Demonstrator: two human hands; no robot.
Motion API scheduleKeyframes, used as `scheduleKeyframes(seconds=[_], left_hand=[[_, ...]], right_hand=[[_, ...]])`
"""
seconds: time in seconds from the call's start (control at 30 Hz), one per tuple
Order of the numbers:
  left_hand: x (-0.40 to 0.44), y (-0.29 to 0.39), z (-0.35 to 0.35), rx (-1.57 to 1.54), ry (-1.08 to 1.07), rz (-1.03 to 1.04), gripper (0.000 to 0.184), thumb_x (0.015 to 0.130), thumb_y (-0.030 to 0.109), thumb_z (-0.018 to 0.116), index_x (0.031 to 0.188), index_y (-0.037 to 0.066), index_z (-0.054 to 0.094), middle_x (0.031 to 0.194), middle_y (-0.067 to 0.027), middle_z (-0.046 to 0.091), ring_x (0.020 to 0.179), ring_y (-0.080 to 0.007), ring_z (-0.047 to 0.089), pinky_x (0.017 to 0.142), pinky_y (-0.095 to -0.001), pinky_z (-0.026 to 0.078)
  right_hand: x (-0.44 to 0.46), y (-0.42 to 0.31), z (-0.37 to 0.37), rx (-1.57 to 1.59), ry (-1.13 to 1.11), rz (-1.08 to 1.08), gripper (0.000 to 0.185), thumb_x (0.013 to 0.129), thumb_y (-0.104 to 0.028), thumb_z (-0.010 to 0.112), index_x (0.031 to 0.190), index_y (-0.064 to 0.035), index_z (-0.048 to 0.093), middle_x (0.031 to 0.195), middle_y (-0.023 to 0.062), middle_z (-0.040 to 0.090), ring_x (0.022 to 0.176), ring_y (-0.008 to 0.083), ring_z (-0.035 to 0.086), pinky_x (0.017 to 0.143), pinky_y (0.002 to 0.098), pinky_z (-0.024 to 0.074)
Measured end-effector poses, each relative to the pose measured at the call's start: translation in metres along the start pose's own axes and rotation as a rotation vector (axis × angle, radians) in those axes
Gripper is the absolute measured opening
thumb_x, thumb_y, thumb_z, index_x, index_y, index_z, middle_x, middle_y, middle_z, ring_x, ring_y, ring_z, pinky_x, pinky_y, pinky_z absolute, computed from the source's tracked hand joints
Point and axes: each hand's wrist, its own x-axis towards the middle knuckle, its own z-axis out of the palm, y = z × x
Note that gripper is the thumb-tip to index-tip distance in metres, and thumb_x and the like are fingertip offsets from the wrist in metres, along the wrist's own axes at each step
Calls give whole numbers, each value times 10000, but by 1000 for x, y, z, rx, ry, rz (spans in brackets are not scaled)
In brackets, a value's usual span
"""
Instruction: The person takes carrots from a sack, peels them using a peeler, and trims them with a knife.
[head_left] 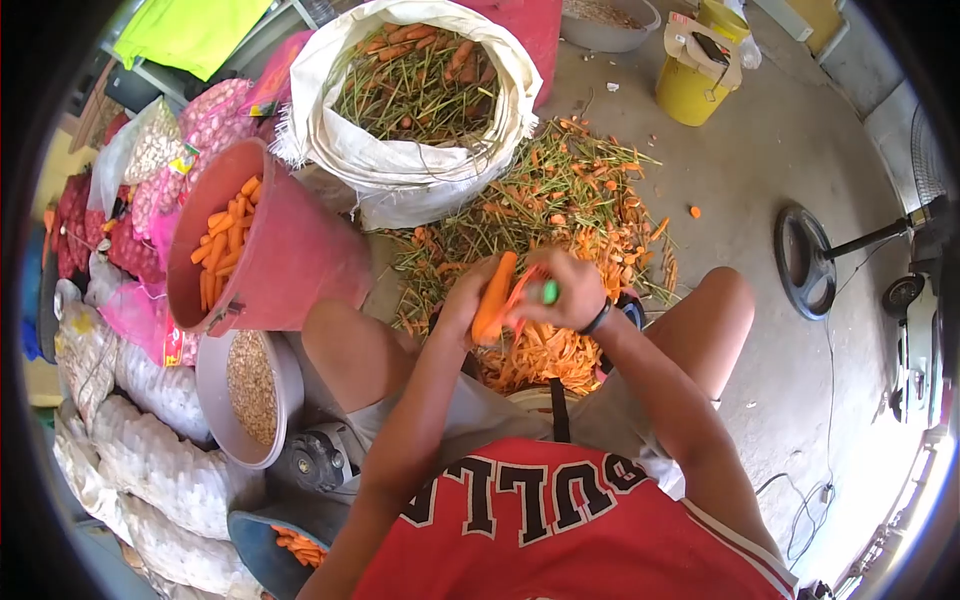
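My left hand is closed around a carrot, which is tilted with its upper end leaning right. Its surface looks smooth and bright orange. My right hand grips a peeler with a green handle, held against or very near the carrot's right side; its blade is blurred. A strip of orange peel hangs between the peeler and the carrot. Below both hands, a heap of carrot peelings lies between my legs.
Ahead stands a white sack of carrots and stems, beside scattered trimmings. At left are a red bucket of carrots, a grey basin and several full bags. A yellow bucket and a fan base stand right.
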Motion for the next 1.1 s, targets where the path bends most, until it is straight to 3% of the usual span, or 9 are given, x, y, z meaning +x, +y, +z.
scheduleKeyframes(seconds=[0.1,0.2,0.37,0.47,0.5,0.63,0.77,0.87,1.1], left_hand=[[0,-9,-11,63,14,15,322,991,292,532,1189,44,585,941,-48,644,767,-119,626,626,-249,528],[-6,-1,-3,194,69,-78,364,981,277,556,1249,33,575,964,-45,644,808,-122,622,671,-255,530],[-24,48,11,-25,-235,327,645,972,374,545,1446,13,299,978,-123,649,901,-195,640,825,-346,535],[0,31,-45,395,-119,-161,527,1021,457,396,1270,8,514,985,-121,659,802,-195,653,714,-342,554],[-10,27,-32,461,-123,-152,425,1016,388,465,1191,14,563,953,-101,661,731,-147,638,635,-282,538],[-4,-4,-19,367,28,31,354,947,271,626,1180,7,586,906,-59,644,680,-107,595,590,-231,499],[1,-12,-16,686,85,311,429,862,281,734,1128,-43,645,935,-57,683,786,-86,597,719,-262,490],[-2,-9,-12,871,130,380,411,853,263,742,1114,-42,652,926,-53,689,802,-92,606,731,-268,498],[-2,-12,-11,937,70,441,373,839,239,754,1079,-32,665,908,-48,694,795,-92,617,739,-264,505]], right_hand=[[-5,37,8,-97,88,20,638,685,-510,833,1063,-78,554,819,103,659,678,257,687,599,363,561],[5,68,-13,-309,140,387,638,698,-514,818,1089,-87,550,815,110,685,672,294,687,615,405,552],[-12,82,-3,-303,83,557,422,832,-408,728,1070,-98,567,819,167,682,714,350,679,613,434,535],[-22,72,11,-217,16,530,225,897,-237,632,1091,-128,601,901,215,680,801,403,661,659,476,523],[-21,64,11,-187,-50,560,223,888,-218,632,1092,-129,610,905,216,681,808,406,660,668,478,523],[-21,29,20,-107,-150,551,226,860,-186,643,1073,-111,638,880,219,683,809,408,661,685,475,527],[-20,10,22,-65,-198,538,224,844,-185,648,1018,-44,640,794,220,667,755,401,658,673,474,521],[-18,1,22,-78,-243,517,206,832,-189,647,967,-33,631,753,230,652,737,415,647,662,487,517],[-10,-11,13,-100,-358,605,216,839,-192,641,998,-49,610,901,241,664,845,433,640,733,513,518]])
